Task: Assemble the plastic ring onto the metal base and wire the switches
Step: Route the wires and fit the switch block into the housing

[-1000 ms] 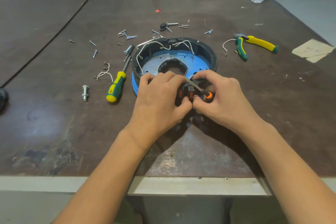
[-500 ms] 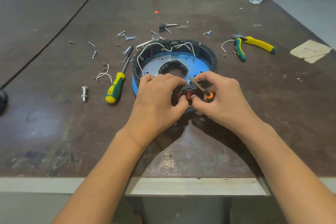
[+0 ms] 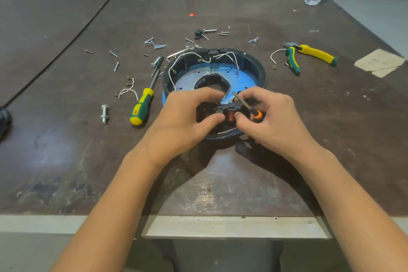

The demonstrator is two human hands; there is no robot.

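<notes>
While both of my hands sit at the near side of the plastic ring [image 3: 261, 68], the switch [image 3: 225, 109] is right between them. It is a small black block with red bits. Its long side runs left to right, from one hand to the other. My left hand [image 3: 183, 121] pinches its left end, with the thumb below and the fingers curled over the top. My right hand [image 3: 273, 121] pinches the right end with its thumb. That hand also holds a little screwdriver [image 3: 245, 103] with an orange handle. The little screwdriver slants away from me and to the left, with its tip up over the far edge of the switch.

I think the next move is to bring that tip down onto a screw on the switch. My right hand has the tool, so it should do that while my left hand holds the block steady. I cannot see the screw.

The black ring sits on the blue metal base [image 3: 187, 79] like a bowl. Thin white wires [image 3: 176, 62] lie inside it along the far wall. The base has a dark hole in the middle. I cannot tell if a wire end reaches the switch yet.
</notes>
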